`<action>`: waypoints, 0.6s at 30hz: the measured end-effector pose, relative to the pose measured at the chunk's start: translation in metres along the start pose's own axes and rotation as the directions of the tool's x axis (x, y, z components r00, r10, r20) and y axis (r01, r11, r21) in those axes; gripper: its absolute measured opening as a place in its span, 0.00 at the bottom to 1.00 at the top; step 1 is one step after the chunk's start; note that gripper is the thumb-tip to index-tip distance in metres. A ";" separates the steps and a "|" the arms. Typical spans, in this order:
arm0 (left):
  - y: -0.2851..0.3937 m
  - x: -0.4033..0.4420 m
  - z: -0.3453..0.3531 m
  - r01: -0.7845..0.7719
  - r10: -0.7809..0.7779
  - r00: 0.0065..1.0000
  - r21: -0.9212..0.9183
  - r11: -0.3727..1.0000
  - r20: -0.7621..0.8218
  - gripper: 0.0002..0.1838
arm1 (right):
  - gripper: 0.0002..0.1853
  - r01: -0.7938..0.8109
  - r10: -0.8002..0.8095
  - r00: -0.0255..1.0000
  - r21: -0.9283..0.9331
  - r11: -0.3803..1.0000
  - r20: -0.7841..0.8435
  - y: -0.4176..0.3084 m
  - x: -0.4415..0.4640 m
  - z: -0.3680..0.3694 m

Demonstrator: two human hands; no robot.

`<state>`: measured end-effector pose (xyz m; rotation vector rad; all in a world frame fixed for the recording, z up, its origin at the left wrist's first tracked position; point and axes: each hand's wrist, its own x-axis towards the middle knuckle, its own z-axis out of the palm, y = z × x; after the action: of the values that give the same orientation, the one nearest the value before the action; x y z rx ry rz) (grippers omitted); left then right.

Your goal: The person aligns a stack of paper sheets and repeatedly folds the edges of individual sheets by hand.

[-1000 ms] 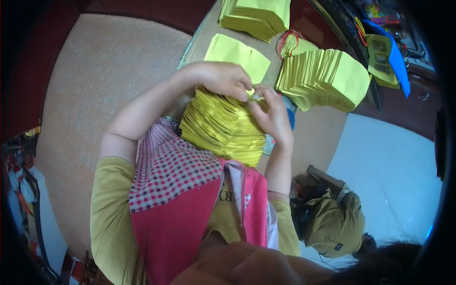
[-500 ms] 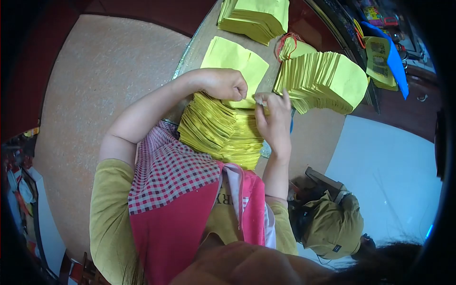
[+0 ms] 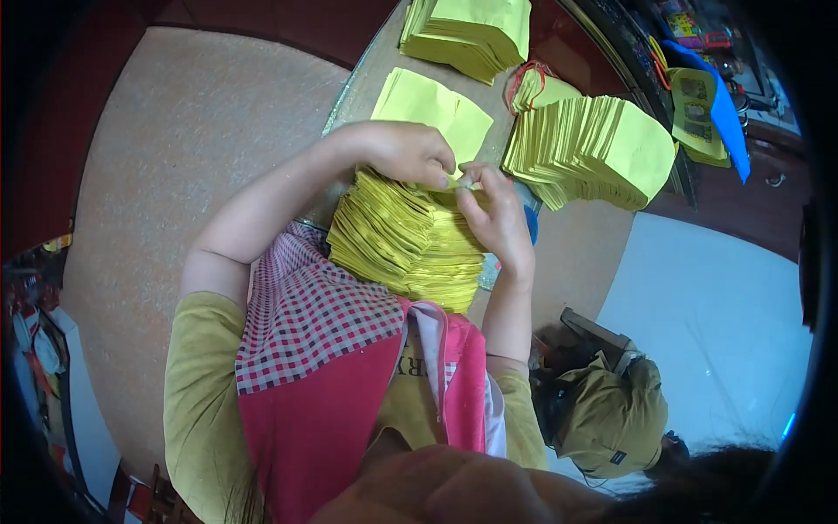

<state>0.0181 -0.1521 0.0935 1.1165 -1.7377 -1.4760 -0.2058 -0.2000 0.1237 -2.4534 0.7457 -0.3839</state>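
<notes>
My left hand [image 3: 408, 155] is closed, its thumb and finger pinching one end of a narrow folded piece of yellow paper [image 3: 459, 183]. My right hand [image 3: 497, 210] pinches the other end, fingertips almost meeting the left ones. Directly below both hands is a tall stack of folded yellow paper [image 3: 384, 231], leaning against my front. Just beyond the hands lies a low pile of flat yellow sheets [image 3: 436, 109] with a crease down the middle; my left hand overlaps its near edge.
A fanned stack of yellow paper [image 3: 594, 148] stands to the right, beside a smaller bundle with red string [image 3: 541, 74]. Another yellow stack [image 3: 467, 39] sits at the far table end. A brown bag [image 3: 611, 415] lies at lower right, on the right of my body.
My right hand has moved slightly left and up to meet the left hand, and its raised fingers have curled in. The paper between them now shows as a narrow fold.
</notes>
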 end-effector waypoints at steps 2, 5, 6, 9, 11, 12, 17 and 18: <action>-0.006 0.010 0.011 0.163 -0.141 0.985 0.288 0.944 -0.095 0.21 | 0.10 -0.021 0.021 1.000 -0.001 1.000 0.010 -0.002 0.000 0.003; -0.019 0.006 0.011 0.117 -0.090 0.988 0.224 0.968 -0.128 0.18 | 0.09 -0.135 0.125 0.979 0.055 0.989 0.158 -0.014 -0.010 0.004; -0.018 0.005 0.010 0.076 -0.054 0.993 0.207 0.975 -0.109 0.17 | 0.09 -0.140 0.129 0.979 0.056 0.989 0.161 -0.011 -0.010 0.003; -0.013 0.005 0.012 0.040 -0.039 0.999 0.173 0.984 -0.009 0.14 | 0.10 -0.039 0.040 0.999 -0.041 0.998 0.016 0.004 -0.004 0.005; -0.001 0.008 0.012 0.083 -0.087 0.996 0.178 0.980 0.014 0.12 | 0.09 -0.076 0.075 0.997 0.028 0.997 0.012 0.005 0.001 0.005; 0.001 0.008 0.012 0.129 -0.137 0.990 0.178 0.976 0.034 0.11 | 0.08 -0.113 0.112 0.994 0.099 0.989 0.018 0.005 0.002 0.005; -0.018 0.010 0.007 0.045 -0.035 0.996 0.126 0.991 -0.087 0.10 | 0.07 0.104 -0.109 0.994 -0.226 0.969 -0.013 -0.024 -0.010 -0.012; -0.019 0.012 0.006 0.029 -0.002 0.984 0.152 0.988 -0.176 0.10 | 0.07 0.138 -0.131 0.990 -0.187 0.973 0.051 -0.029 -0.011 -0.013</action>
<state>0.0115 -0.1602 0.0725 1.3012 -1.7456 -1.2284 -0.2076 -0.1784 0.1493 -2.6924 0.6272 -0.3282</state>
